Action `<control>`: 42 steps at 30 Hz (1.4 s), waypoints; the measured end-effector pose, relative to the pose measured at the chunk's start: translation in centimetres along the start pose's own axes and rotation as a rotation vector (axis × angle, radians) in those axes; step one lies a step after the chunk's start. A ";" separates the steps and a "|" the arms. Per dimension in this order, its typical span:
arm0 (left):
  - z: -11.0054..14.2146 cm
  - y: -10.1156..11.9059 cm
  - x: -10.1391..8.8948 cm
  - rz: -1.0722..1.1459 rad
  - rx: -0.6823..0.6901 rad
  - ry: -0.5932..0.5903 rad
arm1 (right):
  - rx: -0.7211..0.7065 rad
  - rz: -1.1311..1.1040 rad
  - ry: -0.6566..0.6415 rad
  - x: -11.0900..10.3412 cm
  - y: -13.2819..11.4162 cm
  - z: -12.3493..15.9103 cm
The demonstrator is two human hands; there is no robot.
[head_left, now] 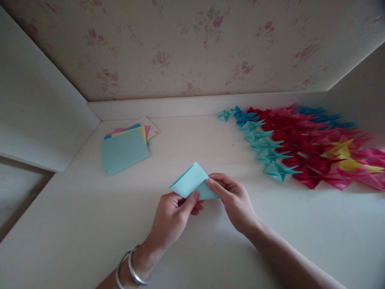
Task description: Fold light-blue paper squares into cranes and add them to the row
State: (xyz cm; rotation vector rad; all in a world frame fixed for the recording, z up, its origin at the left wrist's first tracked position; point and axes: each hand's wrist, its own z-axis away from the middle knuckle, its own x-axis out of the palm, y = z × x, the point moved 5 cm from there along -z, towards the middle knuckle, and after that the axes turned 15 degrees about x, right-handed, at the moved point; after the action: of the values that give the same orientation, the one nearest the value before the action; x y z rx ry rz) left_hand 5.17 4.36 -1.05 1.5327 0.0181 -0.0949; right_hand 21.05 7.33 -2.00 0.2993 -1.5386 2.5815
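Between my two hands is a folded sheet of light-blue origami paper (190, 179), held just above the white table. My left hand (174, 214) pinches its lower edge, thumb on top and fingers curled underneath. At the right corner, my right hand (233, 198) grips the paper between thumb and fingers. One flap of the sheet stands up at an angle to the left, while another part reaches toward the right fingers. The fingertips beneath the paper are partly hidden.
To the left lies a stack of coloured paper sheets (126, 150), light blue on top. Rows of folded paper cranes (303, 146) in red, pink, blue, yellow and light blue fill the right side. A flowered wall (180, 48) rises behind the white table (90, 224).
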 end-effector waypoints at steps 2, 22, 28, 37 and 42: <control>-0.2 0.0 -0.3 -0.016 0.008 0.035 | 0.052 -0.062 -0.060 0.3 0.2 0.0; 0.0 0.1 -0.9 -0.017 0.007 0.135 | 0.100 -0.070 0.004 -0.3 0.0 -0.2; 0.0 0.0 -1.2 0.010 0.002 0.167 | 0.013 -0.122 0.027 -1.1 -0.2 -0.4; 0.0 0.1 -0.6 -0.034 0.051 0.132 | 0.099 0.049 -0.361 3.3 1.2 1.0; 0.3 -0.4 -0.4 0.036 0.035 0.111 | 0.084 0.101 -0.275 3.1 1.6 1.0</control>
State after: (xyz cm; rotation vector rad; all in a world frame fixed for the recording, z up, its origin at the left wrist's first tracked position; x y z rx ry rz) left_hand 4.71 4.03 -1.37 1.5709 0.0773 0.0191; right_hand 17.82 5.68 -2.24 0.6244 -1.5652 2.7847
